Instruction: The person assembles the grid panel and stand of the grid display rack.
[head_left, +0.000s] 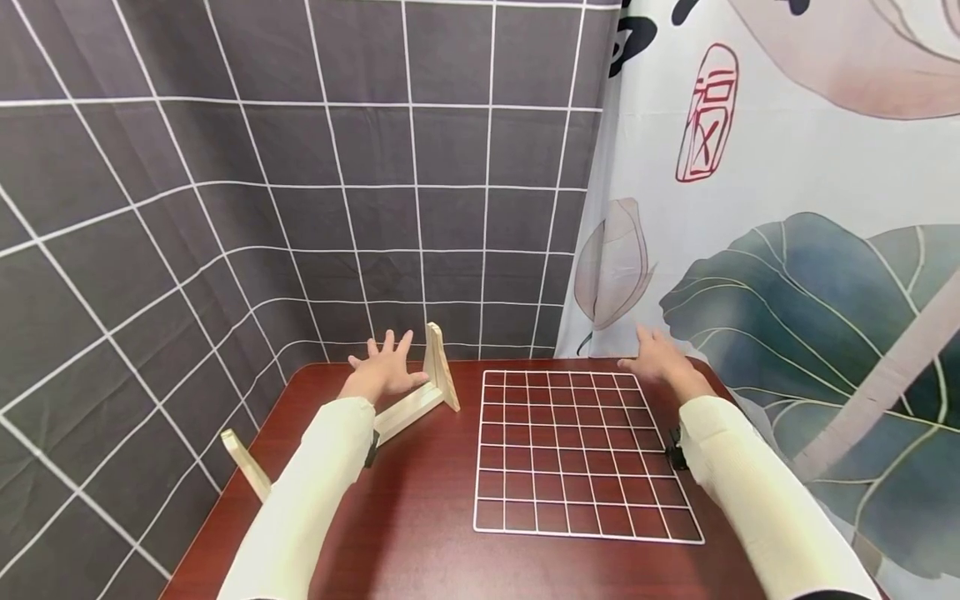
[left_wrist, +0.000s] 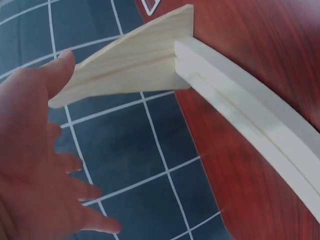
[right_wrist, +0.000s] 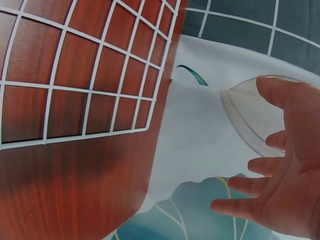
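My left hand point(head_left: 384, 370) is spread with its fingers apart, close beside the upright end piece point(head_left: 441, 367) of a pale wooden stand. From that end piece a wooden bar point(left_wrist: 250, 115) runs back under my left forearm, and a second wooden end piece point(head_left: 246, 463) shows left of the sleeve. In the left wrist view the thumb overlaps the tip of the end piece; nothing is gripped. A white wire grid panel point(head_left: 577, 532) lies on the table. Past its far right corner, my right hand point(head_left: 658, 357) reaches out with straight fingers, holding nothing.
The dark red wooden table point(head_left: 420, 542) has rounded far corners. Behind it and on the left hangs a grey curtain point(head_left: 450, 217) with white grid lines. A white curtain point(head_left: 645, 158) printed with lotus leaves and flowers hangs at the right, close to my right hand.
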